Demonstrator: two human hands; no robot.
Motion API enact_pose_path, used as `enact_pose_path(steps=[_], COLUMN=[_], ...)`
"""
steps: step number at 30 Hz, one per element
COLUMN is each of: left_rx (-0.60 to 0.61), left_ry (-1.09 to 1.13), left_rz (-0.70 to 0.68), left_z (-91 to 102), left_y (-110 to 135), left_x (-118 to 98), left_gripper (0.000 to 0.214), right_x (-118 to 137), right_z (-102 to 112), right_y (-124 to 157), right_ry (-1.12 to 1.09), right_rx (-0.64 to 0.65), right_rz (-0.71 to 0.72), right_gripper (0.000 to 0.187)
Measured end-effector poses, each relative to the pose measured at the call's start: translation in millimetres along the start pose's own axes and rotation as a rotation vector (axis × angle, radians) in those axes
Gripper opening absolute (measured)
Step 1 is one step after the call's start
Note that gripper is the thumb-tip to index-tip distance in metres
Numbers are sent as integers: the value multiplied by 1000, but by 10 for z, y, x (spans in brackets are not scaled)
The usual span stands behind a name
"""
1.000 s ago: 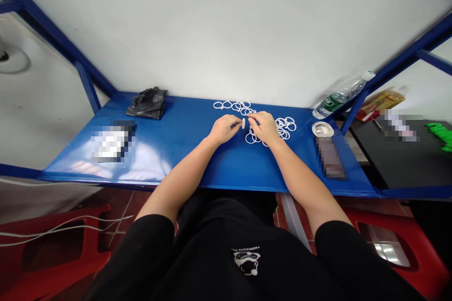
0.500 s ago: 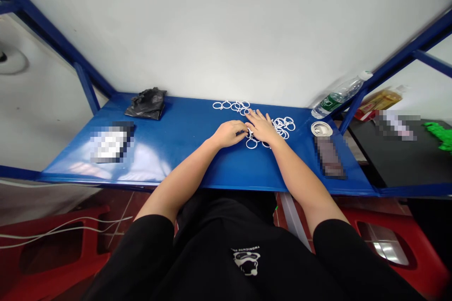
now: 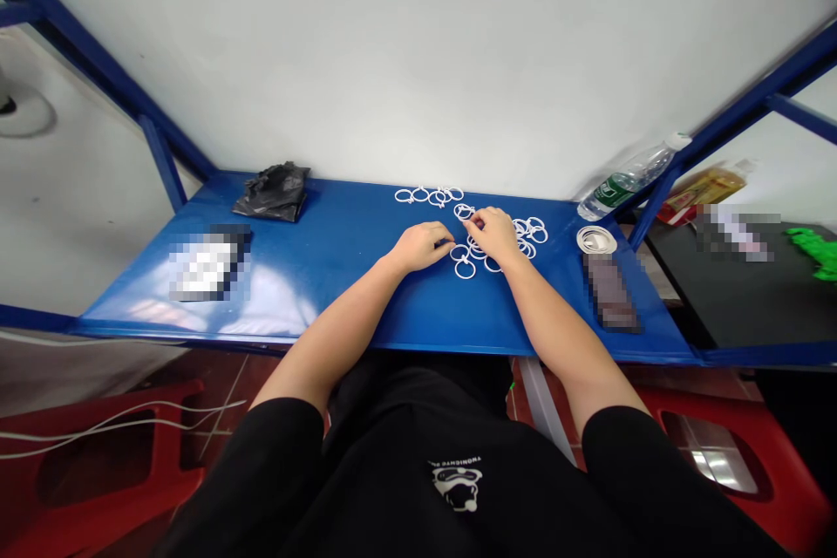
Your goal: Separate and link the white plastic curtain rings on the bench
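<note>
White plastic rings, each with a small eyelet like a curtain ring, lie on the blue table (image 3: pixel 314 253). My left hand (image 3: pixel 424 246) is closed, its thumb and fingertips pinched at the edge of a white ring (image 3: pixel 459 253). Just below that one lies another ring (image 3: pixel 465 268). My right hand (image 3: pixel 495 234) curls over the pile with thumb and fingers drawn together at the near rim of a ring (image 3: pixel 464 211). Part of the ring pile (image 3: pixel 536 229) shows to the right of this hand; the rest is hidden beneath it.
Against the wall, a group of rings (image 3: pixel 420 193) lies beyond my hands. A black plastic bag (image 3: pixel 273 192) and a blurred object (image 3: pixel 207 266) are at left. On the right are a water bottle (image 3: pixel 618 185), a coiled white cable (image 3: pixel 596 240) and a blurred dark object (image 3: pixel 611 292).
My right hand has gone from lying flat with fingers spread to a curled pinch, uncovering a ring near its fingertips. The left hand has shifted only slightly.
</note>
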State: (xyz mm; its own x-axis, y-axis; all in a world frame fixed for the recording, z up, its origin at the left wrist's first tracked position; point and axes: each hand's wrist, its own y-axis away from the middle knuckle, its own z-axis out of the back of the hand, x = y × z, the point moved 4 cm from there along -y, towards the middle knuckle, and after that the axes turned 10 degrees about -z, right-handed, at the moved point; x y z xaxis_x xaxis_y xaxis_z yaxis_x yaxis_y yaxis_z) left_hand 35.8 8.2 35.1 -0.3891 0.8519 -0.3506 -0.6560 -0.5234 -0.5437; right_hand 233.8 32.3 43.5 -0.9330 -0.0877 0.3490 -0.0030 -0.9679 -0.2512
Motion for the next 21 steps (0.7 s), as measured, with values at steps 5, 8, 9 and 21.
enact_pose_path(steps=[5, 8, 9, 21], left_rx=[12, 21, 22, 5], left_ry=[4, 3, 4, 6], left_rz=[28, 33, 35, 50], left_z=[7, 13, 16, 3], left_y=[-3, -6, -6, 10], left_x=[2, -3, -5, 34], left_gripper=[13, 13, 13, 13], right_x=[-42, -61, -66, 0], right_z=[-8, -111, -139, -90], right_y=[-1, 11, 16, 66], right_ry=[-21, 4, 16, 21], right_rx=[-58, 57, 100, 117], right_rz=[15, 48, 45, 79], right_gripper=[39, 50, 51, 35])
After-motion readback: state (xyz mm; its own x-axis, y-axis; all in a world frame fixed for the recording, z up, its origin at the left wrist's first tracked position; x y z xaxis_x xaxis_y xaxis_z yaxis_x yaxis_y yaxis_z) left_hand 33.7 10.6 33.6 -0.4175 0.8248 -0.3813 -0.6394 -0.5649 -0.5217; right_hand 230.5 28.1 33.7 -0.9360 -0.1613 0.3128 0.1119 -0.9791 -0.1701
